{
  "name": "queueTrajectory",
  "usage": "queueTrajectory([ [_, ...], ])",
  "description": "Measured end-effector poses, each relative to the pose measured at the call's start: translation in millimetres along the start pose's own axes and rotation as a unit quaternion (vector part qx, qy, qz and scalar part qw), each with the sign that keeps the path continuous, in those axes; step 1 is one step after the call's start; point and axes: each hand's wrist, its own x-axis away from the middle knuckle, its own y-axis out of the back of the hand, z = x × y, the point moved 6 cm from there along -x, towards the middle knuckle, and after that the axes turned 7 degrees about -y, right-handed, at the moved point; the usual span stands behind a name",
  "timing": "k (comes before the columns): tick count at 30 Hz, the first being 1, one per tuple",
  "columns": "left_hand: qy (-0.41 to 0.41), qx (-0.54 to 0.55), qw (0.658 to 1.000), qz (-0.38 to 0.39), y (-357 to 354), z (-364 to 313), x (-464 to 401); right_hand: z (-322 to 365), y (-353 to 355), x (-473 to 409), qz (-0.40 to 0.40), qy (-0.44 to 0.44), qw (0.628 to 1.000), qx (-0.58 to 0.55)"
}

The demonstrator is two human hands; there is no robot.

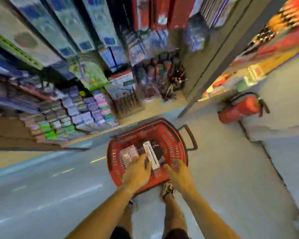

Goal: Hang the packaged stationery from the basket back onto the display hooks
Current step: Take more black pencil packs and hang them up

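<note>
Shelf goods [72,107] blurred — packages [150,152] unreadable.

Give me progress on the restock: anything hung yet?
Done: nothing I can confirm; the shelves are too blurred to tell what was rehung. In hand: both hands are down in the red basket, the left hand on a white pack, the right hand beside it. Left: several packs still lie in the basket.

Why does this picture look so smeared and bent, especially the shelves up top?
Head view: motion blur streaks the shelves and the floor; the wide-angle lens bends straight edges toward the corners; the red basket and both hands, left hand and right hand, stay clearest; warm light glows at the right, cooler light at the left.
</note>
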Motion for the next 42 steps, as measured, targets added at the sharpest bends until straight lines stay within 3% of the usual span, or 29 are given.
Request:
queueTrajectory([
  [6,0.035,0.017,0.999,-0.004,-125.1,64.5,-133.4,-76.8,-74.9,-189.2,0.022,-0.030,0.998,0.049],
  [15,-0.023,-0.128,0.991,0.012,-274.9,155.8,-312.1,-194.5,-205.5,-465.5,0.054,-0.026,0.984,0.168],
  [18,-0.058,-0.176,0.983,0.010,-308.4,165.3,-348.8,-239.1,-237.2,-534.8,0.028,-0.001,0.991,0.131],
  [25,-0.105,-0.303,0.947,0.025,-349.0,188.7,-386.3,-233.9,-237.7,-528.5,0.050,-0.114,0.968,0.217],
  [31,-0.116,-0.344,0.931,0.042,-353.1,191.8,-387.2,-236.4,-239.8,-534.7,0.044,-0.133,0.968,0.207],
  [36,-0.086,-0.275,0.957,0.028,-350.1,197.5,-386.1,-237.2,-239.9,-535.5,0.048,-0.134,0.986,0.092],
  [42,-0.072,-0.106,0.991,-0.041,-318.1,199.7,-366.0,-205.0,-229.6,-499.4,0.020,-0.033,0.999,0.019],
])
